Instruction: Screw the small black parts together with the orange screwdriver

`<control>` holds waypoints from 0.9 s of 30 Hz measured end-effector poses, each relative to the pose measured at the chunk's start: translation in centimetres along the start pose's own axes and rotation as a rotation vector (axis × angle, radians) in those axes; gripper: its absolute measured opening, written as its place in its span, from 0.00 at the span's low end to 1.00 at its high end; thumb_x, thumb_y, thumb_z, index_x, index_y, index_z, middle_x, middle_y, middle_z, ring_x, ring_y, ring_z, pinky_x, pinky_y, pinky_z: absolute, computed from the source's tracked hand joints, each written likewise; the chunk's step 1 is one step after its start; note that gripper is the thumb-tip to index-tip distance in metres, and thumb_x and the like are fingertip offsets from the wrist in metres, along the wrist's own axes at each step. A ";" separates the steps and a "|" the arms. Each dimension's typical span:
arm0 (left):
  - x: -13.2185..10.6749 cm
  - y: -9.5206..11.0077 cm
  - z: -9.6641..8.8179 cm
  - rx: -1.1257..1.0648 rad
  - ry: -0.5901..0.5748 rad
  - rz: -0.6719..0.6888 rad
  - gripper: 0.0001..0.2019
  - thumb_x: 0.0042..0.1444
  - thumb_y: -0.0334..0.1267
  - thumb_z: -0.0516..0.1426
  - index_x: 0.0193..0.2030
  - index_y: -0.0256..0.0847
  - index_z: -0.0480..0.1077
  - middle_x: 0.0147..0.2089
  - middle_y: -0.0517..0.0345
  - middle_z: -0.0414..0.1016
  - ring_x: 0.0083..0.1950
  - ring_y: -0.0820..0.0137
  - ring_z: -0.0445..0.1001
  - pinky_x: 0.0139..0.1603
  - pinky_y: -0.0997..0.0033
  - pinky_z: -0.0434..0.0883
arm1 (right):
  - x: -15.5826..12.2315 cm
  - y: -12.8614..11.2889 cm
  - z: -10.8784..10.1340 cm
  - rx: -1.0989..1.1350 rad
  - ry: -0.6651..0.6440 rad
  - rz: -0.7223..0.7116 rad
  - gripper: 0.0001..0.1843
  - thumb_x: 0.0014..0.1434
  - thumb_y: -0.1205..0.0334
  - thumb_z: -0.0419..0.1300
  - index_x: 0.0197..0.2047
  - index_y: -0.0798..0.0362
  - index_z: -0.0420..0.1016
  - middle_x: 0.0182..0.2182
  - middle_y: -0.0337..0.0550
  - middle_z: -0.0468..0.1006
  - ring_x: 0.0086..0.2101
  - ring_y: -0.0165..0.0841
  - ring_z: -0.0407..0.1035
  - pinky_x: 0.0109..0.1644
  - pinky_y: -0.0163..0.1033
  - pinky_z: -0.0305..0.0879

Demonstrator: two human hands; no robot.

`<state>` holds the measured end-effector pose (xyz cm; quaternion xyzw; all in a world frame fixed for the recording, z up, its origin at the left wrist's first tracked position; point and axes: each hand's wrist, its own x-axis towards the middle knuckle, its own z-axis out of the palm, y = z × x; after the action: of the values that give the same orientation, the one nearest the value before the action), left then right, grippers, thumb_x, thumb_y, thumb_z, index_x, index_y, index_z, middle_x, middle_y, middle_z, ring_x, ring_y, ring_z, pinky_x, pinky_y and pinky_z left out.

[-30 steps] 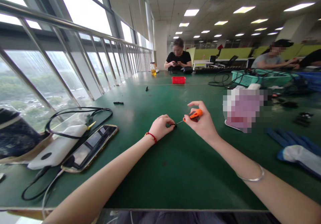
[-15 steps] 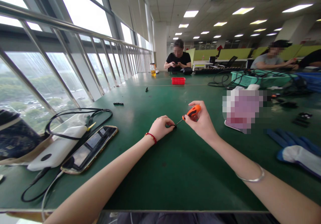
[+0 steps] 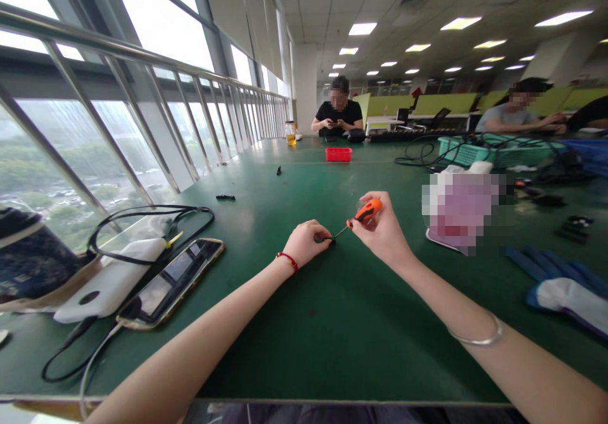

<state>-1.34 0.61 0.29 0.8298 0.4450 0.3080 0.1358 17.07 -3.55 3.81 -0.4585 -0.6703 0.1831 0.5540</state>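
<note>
My right hand (image 3: 382,234) is closed around the orange-and-black handle of a screwdriver (image 3: 365,212). Its thin shaft slants down to the left, and the tip meets a small black part (image 3: 332,241) on the green table. My left hand (image 3: 308,242), with a red cord bracelet at the wrist, pinches that part between thumb and fingers. Most of the part is covered by the fingertips, so its exact kind cannot be made out.
Left of my arm lie a phone (image 3: 171,285), a white power bank (image 3: 109,281) and looped black cable (image 3: 152,209). A red basket (image 3: 338,154) stands farther back. On the right are a blue-and-white glove (image 3: 570,291) and a green basket (image 3: 498,152) with cables. Two people sit beyond.
Both hands keep nearly the same place and hold. The whole view has shifted very slightly, and the screwdriver stays against the small black part.
</note>
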 end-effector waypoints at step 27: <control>-0.2 0.8 -0.5 -0.034 0.088 0.042 0.06 0.51 0.35 0.59 0.34 0.41 0.77 0.35 0.58 0.75 0.37 0.70 0.73 0.40 0.72 0.70 | -0.1 3.8 0.6 -0.549 -0.401 -0.151 0.09 0.55 0.55 0.59 0.40 0.46 0.73 0.36 0.40 0.75 0.33 0.34 0.70 0.30 0.35 0.60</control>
<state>-1.25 0.01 1.03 0.8223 0.4277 0.3544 0.1237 18.11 -1.53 0.74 -0.4943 -0.8221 0.0408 0.2795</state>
